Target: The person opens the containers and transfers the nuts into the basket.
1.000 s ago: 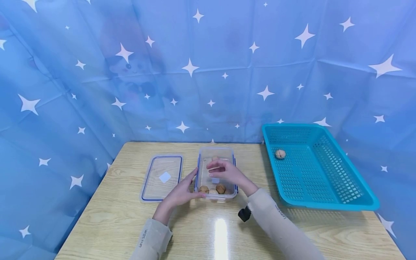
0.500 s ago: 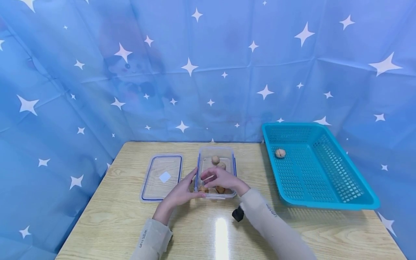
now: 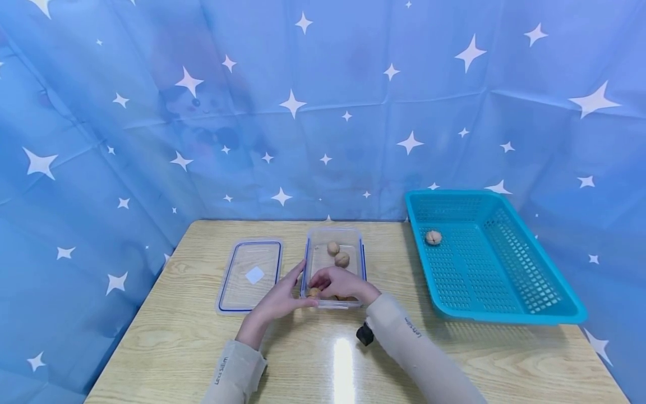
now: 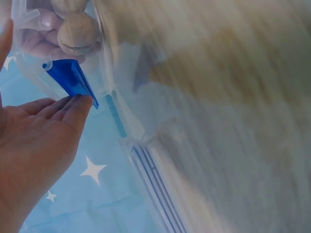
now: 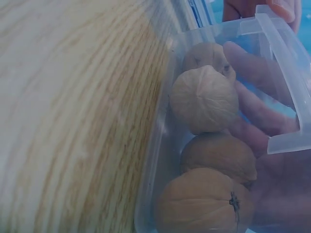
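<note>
A clear plastic food container [image 3: 318, 261] with blue side latches stands mid-table. My left hand [image 3: 276, 303] rests along its left side, thumb at the near corner; in the left wrist view its straight fingers touch a blue latch [image 4: 73, 77]. My right hand [image 3: 342, 282] is down inside the container, bent fingers beside a walnut [image 3: 314, 292] in the near left corner. Through the clear wall, in the right wrist view, its fingertips lie against the walnuts [image 5: 204, 99] lined along the near side. Two more walnuts [image 3: 341, 259] sit farther back, apart from the hand.
The clear lid [image 3: 264, 255] with a blue seal and a white sticker lies left of the container. A turquoise basket [image 3: 504, 318] stands on the right, with one walnut [image 3: 433, 237] on its floor. Behind the wooden table [image 3: 171, 331] hangs a blue starry curtain [image 3: 328, 112].
My right hand has moved from over the back walnuts toward the container's near left corner and lowered inside, uncovering the two back walnuts. The left hand stays put.
</note>
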The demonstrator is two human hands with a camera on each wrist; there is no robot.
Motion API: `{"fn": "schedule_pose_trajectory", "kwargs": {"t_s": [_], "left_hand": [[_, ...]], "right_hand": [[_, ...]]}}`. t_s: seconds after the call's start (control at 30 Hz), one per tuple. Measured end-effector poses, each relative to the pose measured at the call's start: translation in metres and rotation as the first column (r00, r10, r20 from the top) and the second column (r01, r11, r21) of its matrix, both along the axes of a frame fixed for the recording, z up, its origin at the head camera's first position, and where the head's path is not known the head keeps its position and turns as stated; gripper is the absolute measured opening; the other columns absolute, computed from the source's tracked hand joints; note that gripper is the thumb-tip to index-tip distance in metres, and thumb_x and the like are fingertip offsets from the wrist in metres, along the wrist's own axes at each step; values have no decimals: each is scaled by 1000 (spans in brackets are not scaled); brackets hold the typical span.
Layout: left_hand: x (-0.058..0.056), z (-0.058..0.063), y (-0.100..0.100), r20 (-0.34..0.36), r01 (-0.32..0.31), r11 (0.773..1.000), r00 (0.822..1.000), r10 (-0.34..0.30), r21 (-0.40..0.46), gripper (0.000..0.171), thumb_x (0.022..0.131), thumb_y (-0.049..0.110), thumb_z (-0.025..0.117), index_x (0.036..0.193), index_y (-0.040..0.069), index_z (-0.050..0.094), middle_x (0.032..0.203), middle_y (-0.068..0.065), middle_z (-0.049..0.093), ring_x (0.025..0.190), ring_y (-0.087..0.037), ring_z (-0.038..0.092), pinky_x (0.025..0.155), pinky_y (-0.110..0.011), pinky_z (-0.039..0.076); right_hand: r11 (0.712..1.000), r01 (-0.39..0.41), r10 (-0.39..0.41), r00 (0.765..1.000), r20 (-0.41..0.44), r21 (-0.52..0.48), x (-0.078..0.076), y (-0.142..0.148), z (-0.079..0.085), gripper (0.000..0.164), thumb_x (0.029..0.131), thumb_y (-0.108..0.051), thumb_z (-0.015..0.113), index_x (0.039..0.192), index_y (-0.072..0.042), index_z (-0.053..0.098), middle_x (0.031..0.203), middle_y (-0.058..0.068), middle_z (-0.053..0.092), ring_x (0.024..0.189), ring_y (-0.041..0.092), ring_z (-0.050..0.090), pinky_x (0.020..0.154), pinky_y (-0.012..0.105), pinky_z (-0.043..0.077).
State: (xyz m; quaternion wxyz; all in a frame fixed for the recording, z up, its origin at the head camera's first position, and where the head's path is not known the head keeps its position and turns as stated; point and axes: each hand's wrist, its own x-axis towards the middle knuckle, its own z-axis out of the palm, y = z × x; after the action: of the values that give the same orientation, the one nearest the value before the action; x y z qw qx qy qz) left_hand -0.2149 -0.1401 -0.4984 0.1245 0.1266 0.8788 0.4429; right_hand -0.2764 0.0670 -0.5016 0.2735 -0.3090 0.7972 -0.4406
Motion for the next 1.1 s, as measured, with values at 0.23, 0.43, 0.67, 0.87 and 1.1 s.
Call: {"fn": "schedule_pose_trajectory", "kwargs": {"t_s": [0.23, 0.43, 0.67, 0.87, 1.1], "left_hand": [[0, 1, 0, -2, 3, 1000, 1000, -3, 2, 108, 80, 43, 82, 161, 17, 15, 167, -13, 20, 152, -38, 24, 120, -60, 28], [0, 2, 0, 2, 2, 1000, 1000, -2, -1, 108, 80, 44, 82, 161, 17, 15, 167, -13, 20, 152, -38, 24, 120, -60, 28], [-1, 2, 1, 0, 1, 1000, 1000, -1, 4, 108, 80, 43, 82, 161, 17, 16, 166, -13, 21, 152, -38, 24, 120, -60, 28], [0, 2, 2, 8, 4, 1000, 1000, -4, 19, 107, 81, 40, 82, 162, 18, 15, 167, -12, 20, 152, -37, 23, 121, -60, 27], [1, 4, 1, 17, -1, 1000, 1000, 1, 8, 107, 81, 42, 81, 162, 18, 15, 167, -11, 19, 151, -38, 24, 119, -62, 28]], "right_hand": [[1000, 6, -6, 1000, -29, 7, -1, -1, -2, 28, 86, 0, 70, 114, 3, 69, 112, 16, 72, 96, 16, 68, 86, 25, 57], [999, 26, -25, 998, -52, 18, -2, -2, -4, 26, 85, 1, 72, 111, 0, 71, 109, 13, 73, 93, 14, 68, 84, 25, 58], [998, 61, -60, 996, -63, 22, 1, -2, 0, 25, 86, -3, 74, 111, -2, 72, 109, 12, 73, 96, 17, 69, 88, 29, 58], [995, 95, -95, 993, -64, -2, 2, 0, 3, 26, 88, -4, 71, 115, -1, 71, 114, 14, 72, 104, 26, 68, 94, 37, 57], [981, 191, -191, 981, -40, -19, 4, 0, 12, 27, 92, -12, 70, 118, -5, 68, 119, 13, 69, 109, 29, 67, 96, 44, 55]]}}
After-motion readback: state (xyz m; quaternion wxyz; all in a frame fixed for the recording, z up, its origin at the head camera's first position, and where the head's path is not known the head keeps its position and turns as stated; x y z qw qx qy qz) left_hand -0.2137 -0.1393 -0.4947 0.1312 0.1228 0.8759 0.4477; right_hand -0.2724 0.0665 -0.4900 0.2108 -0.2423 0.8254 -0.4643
